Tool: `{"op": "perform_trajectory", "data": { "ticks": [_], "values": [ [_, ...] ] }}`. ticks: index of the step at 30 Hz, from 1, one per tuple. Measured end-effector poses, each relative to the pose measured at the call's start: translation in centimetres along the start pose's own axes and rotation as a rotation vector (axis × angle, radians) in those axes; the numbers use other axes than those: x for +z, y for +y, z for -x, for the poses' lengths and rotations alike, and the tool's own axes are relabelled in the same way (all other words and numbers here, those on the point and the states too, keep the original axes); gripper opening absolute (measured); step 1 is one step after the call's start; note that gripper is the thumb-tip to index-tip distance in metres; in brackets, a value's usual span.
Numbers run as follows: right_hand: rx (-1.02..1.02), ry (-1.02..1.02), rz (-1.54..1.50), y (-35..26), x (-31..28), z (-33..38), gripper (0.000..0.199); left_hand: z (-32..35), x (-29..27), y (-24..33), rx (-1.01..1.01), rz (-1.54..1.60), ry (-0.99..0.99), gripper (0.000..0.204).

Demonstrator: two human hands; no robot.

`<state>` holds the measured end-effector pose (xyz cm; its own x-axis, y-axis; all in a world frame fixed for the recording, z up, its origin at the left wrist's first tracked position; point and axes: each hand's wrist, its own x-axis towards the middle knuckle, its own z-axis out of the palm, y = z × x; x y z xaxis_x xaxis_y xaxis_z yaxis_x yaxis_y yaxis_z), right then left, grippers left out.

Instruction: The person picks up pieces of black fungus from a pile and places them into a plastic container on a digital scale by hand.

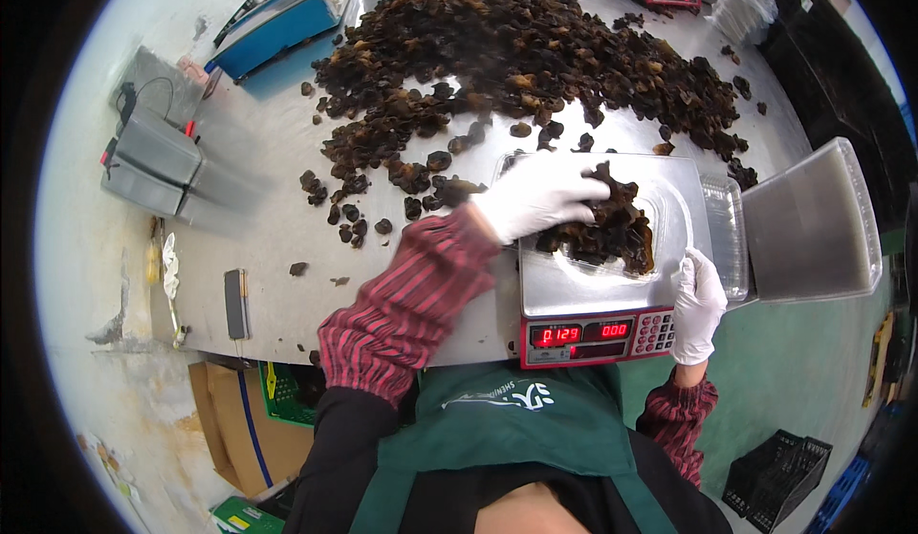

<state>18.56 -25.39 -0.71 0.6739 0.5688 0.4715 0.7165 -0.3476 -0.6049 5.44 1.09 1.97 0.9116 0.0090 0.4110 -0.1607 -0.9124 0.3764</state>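
Note:
Dark brown wood ear mushrooms [622, 233] lie in a clear plastic tray on the steel platform of a red digital scale [564, 290]. My left hand [540, 195], in a white glove, reaches in from the left with its fingers bent against the mushrooms. My right hand [700, 309], gloved too, is at the platform's right edge. Its thumb and fingers are pressed together near the tray's rim, and what they pinch is too small to make out. The scale's red display is lit.
A large heap of wood ears [516, 46] spreads across the far table, with loose pieces toward the left. Clear trays [725, 233] and a translucent plastic bin [813, 218] stand right of the scale. Grey containers [153, 161] and a phone-like dark slab [235, 305] are at left. A black crate [776, 481] sits on the floor.

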Motion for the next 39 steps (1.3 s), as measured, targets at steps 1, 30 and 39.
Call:
{"op": "perform_trajectory", "data": {
  "ticks": [1,30,39],
  "values": [
    [-0.019,0.002,0.024,0.0,-0.1,0.1,0.017,-0.4,0.4,0.1,0.056,0.032,-0.046,0.030],
    [0.024,0.016,0.012,0.2,1.1,-0.1,0.019,16.5,-2.8,-9.2,-0.703,0.097,0.395,0.023],
    [-0.001,0.011,0.027,-0.8,0.0,-0.1,0.018,14.4,2.6,-11.7,-0.660,-0.032,0.252,0.031]
  ]
}}
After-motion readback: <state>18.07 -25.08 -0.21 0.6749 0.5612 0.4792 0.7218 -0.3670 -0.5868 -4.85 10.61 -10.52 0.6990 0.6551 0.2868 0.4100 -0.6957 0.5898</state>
